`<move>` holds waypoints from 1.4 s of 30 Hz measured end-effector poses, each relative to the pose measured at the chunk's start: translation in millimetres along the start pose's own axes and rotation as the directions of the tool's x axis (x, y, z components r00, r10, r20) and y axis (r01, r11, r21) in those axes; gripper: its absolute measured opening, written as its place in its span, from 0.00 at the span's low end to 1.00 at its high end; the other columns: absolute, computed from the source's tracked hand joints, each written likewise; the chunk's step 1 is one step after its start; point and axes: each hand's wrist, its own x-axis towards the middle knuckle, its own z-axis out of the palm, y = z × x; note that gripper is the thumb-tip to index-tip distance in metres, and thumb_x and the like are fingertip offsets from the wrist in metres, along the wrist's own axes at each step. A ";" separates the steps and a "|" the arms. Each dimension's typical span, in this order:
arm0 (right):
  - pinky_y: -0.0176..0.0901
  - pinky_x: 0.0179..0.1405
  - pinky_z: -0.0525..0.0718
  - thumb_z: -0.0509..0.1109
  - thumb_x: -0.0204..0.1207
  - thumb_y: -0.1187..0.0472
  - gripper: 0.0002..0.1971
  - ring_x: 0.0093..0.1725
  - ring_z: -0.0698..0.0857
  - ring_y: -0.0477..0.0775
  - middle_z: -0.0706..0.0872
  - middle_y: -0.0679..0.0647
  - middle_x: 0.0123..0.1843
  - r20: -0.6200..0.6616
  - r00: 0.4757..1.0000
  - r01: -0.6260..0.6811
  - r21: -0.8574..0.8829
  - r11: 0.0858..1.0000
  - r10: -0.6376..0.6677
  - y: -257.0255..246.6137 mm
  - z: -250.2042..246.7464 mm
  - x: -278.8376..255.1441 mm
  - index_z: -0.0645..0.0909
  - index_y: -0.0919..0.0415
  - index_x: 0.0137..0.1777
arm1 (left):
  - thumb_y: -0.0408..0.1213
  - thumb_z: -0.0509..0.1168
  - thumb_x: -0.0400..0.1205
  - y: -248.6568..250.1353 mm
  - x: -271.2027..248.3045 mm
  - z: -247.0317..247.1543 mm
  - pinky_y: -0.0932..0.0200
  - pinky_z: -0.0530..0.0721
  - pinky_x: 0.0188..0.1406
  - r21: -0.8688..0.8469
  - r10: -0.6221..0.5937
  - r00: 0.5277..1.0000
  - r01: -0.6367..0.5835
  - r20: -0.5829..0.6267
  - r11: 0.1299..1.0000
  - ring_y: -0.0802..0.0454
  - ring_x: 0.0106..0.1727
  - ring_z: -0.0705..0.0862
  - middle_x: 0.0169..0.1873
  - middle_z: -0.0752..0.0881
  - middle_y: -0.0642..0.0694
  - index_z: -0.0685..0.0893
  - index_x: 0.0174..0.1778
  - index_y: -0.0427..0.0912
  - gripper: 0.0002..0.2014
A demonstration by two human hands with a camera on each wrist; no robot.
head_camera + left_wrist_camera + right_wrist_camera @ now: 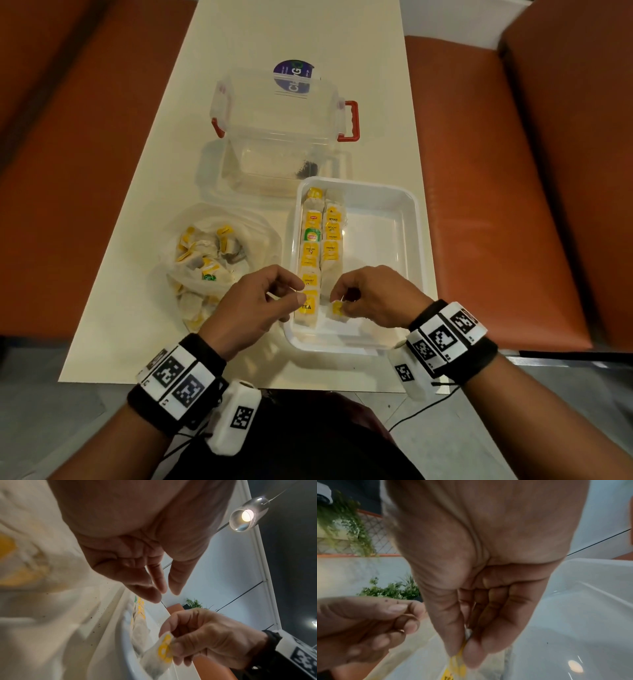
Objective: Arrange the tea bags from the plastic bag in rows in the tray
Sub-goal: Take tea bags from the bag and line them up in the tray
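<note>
A white tray sits at the near right of the table and holds two rows of tea bags: a left row and a shorter right row. My right hand pinches a tea bag with a yellow tag just above the near end of the right row; the same tea bag hangs from its fingertips. My left hand hovers over the tray's near-left corner, thumb against curled forefinger, with nothing visible in it. The crumpled plastic bag, left of the tray, holds several tea bags.
A clear storage box with red latches stands behind the tray and bag, with a clear lid lying just in front of it. Orange padded benches flank the narrow cream table. The tray's right half is bare.
</note>
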 end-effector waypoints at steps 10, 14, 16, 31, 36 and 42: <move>0.43 0.44 0.80 0.79 0.74 0.52 0.05 0.45 0.84 0.47 0.85 0.40 0.41 -0.042 0.991 -0.129 -0.102 0.986 0.125 -2.2 4.2 40.3 0.85 0.46 0.44 | 0.42 0.74 0.80 -4.8 -10.0 -11.2 0.68 0.76 0.24 -0.056 -0.004 1.000 0.002 -0.031 0.998 0.55 0.33 0.87 0.36 0.87 0.54 0.88 0.47 0.49 0.03; 0.43 0.44 0.81 0.79 0.73 0.52 0.05 0.46 0.84 0.47 0.86 0.40 0.43 -0.046 0.988 -0.150 -0.074 0.986 0.147 -0.5 2.3 46.1 0.85 0.45 0.44 | 0.42 0.74 0.80 -6.1 -11.2 -13.4 0.69 0.76 0.25 -0.056 -0.005 0.999 0.003 -0.040 0.998 0.56 0.33 0.87 0.36 0.87 0.54 0.88 0.47 0.50 0.03; 0.45 0.47 0.83 0.80 0.72 0.52 0.06 0.46 0.85 0.48 0.87 0.41 0.43 -0.039 0.987 -0.159 -0.048 0.986 0.157 0.1 1.8 47.3 0.85 0.45 0.45 | 0.42 0.74 0.80 -6.5 -11.4 -14.1 0.69 0.76 0.25 -0.055 -0.005 0.999 0.003 -0.040 0.998 0.56 0.33 0.87 0.36 0.87 0.54 0.88 0.47 0.50 0.03; 0.44 0.46 0.80 0.81 0.72 0.56 0.09 0.50 0.85 0.50 0.88 0.42 0.48 -0.095 0.984 -0.154 -0.034 0.987 0.150 1.1 1.2 51.3 0.83 0.45 0.47 | 0.43 0.74 0.80 -4.7 -8.9 -17.2 0.67 0.76 0.26 -0.035 -0.006 0.999 0.004 -0.035 0.999 0.55 0.33 0.86 0.35 0.86 0.56 0.88 0.47 0.50 0.03; 0.43 0.41 0.75 0.80 0.72 0.55 0.10 0.47 0.84 0.49 0.87 0.41 0.46 -0.107 0.983 -0.158 -0.053 0.986 0.152 2.9 -0.7 52.4 0.82 0.46 0.48 | 0.43 0.74 0.81 -4.0 -10.3 -19.0 0.68 0.76 0.28 -0.041 -0.013 0.999 0.012 -0.036 0.999 0.55 0.34 0.87 0.35 0.86 0.56 0.88 0.48 0.50 0.03; 0.43 0.41 0.78 0.79 0.73 0.54 0.08 0.47 0.85 0.50 0.87 0.42 0.44 -0.149 0.980 -0.140 -0.028 0.990 0.134 7.4 0.1 49.4 0.81 0.46 0.44 | 0.41 0.72 0.82 0.0 -13.1 -23.7 0.68 0.76 0.27 -0.045 0.012 0.998 -0.015 -0.066 0.999 0.56 0.34 0.87 0.34 0.85 0.59 0.88 0.47 0.51 0.01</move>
